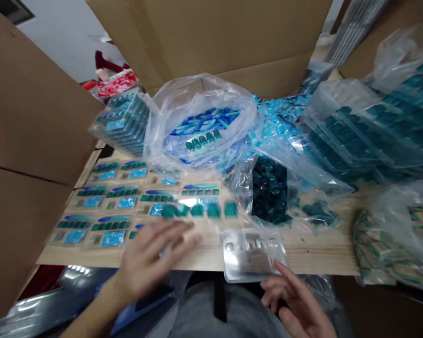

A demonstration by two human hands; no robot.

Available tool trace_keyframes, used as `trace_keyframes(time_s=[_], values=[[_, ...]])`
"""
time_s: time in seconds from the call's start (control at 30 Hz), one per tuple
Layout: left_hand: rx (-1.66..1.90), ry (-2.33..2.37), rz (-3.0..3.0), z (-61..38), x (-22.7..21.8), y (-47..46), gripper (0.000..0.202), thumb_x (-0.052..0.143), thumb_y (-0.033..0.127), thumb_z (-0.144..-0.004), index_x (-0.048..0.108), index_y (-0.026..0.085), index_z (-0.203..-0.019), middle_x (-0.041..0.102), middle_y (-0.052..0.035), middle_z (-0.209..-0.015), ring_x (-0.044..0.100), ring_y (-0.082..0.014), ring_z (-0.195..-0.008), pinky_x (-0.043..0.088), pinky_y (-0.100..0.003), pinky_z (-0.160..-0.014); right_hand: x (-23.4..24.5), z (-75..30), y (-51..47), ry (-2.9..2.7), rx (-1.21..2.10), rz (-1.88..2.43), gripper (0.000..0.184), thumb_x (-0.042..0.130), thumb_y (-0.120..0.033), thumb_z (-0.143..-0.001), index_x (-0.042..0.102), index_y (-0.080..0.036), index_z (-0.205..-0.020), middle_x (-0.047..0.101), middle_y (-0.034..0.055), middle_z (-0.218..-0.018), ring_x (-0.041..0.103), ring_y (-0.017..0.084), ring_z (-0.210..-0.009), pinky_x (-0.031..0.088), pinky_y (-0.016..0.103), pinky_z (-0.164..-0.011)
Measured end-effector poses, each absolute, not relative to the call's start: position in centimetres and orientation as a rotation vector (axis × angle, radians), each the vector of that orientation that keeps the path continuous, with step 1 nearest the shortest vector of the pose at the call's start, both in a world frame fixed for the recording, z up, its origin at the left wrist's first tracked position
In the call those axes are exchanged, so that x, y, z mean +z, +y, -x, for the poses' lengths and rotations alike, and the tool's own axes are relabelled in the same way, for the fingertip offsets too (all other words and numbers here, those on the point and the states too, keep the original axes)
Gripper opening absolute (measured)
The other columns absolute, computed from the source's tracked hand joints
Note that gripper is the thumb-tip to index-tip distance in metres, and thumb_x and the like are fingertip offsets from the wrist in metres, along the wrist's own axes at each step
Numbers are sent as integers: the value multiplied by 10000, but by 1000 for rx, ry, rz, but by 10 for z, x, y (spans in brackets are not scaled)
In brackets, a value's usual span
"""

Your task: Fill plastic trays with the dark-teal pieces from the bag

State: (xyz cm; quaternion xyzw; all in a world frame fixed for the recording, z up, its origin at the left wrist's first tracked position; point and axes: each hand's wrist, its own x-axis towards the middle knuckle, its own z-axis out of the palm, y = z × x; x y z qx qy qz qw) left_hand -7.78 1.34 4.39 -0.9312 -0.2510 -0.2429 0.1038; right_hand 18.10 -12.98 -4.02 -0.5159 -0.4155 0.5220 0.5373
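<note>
Just beyond the left hand, blurred, spread and empty, teal gems lie in a row across cards, seemingly set side by side for easy reach. The right hand, loosely open, holds nothing, nearly touching a clear tray on the table.

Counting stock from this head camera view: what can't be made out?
Head view:
- Cards: those under the left hand are hidden by it.
- Green pieces: motion-blurred.
- Striped packets: cut off by the right edge, veiled by a plastic bag.
- Right hand: cut off by the bottom edge.
</note>
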Motion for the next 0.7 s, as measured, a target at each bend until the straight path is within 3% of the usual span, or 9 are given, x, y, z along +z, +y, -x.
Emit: trace_keyframes(time_s=[0.07, 0.13, 0.23, 0.33, 0.47, 0.57, 0.63, 0.7], values=[[-778, -818, 2561, 84, 44, 63, 286, 535, 88, -884, 632, 204, -1128, 688, -94, -1089, 614, -199, -949, 487, -341, -806, -46, -182, -126, -1036, 1172, 1338, 369, 605, -296, -895, 592, -400, -1249, 733, 16, -946, 710, 126, -761, 566, 188, -734], [-846, -961, 2508, 79, 31, 120, 343, 485, 77, -890, 628, 247, -1152, 690, -77, -1109, 626, -197, -980, 486, -351, -832, -52, -182, -123, -1046, 1085, 1430, 336, 627, -278, -875, 637, -356, -1201, 734, 19, -924, 709, 126, -758, 563, 177, -742], [-604, -1360, 2646, 65, 2, 195, 369, 408, 84, -897, 630, 203, -1165, 653, -107, -1213, 597, -233, -1109, 441, -425, -946, -55, -180, -124, -1081, 1042, 1511, 306, 637, -294, -857, 672, -292, -1161, 740, 40, -920, 711, 152, -770, 574, 200, -739], [-461, -1400, 2795, 57, -16, 228, 290, 523, 161, -860, 643, 161, -1124, 667, -129, -1185, 618, -258, -1086, 457, -441, -950, -56, -178, -126, -1131, 1060, 1570, 286, 635, -296, -852, 687, -266, -1132, 747, 53, -925, 718, 176, -795, 586, 231, -737], [-671, -1366, 2797, 51, 2, 199, 239, 551, 220, -869, 624, 196, -1095, 666, -98, -1178, 597, -249, -1126, 440, -445, -996, -55, -177, -121, -1098, 1044, 1629, 252, 610, -306, -866, 689, -264, -1102, 741, 46, -911, 707, 182, -811, 582, 258, -749], [-1003, -1209, 2859, 26, 34, 148, 179, 482, 232, -936, 615, 222, -1056, 689, -46, -1090, 625, -177, -1051, 477, -349, -958, -50, -178, -112, -1124, 1072, 1608, 237, 595, -300, -873, 689, -272, -1089, 738, 41, -913, 699, 182, -801, 579, 266, -728], [-908, -928, 3141, -6, 47, 117, 174, 464, 209, -954, 615, 201, -1039, 699, -34, -1045, 640, -143, -994, 503, -290, -900, -45, -180, -107, -1160, 1078, 1580, 234, 578, -294, -881, 686, -274, -1087, 736, 43, -931, 698, 185, -808, 577, 268, -713], [-486, -655, 3368, -43, 45, 98, 208, 462, 185, -955, 608, 168, -1103, 676, -67, -1141, 613, -162, -1088, 490, -300, -929, -40, -181, -104, -1185, 1065, 1564, 233, 561, -284, -889, 681, -273, -1088, 732, 45, -946, 698, 186, -824, 575, 266, -705]])
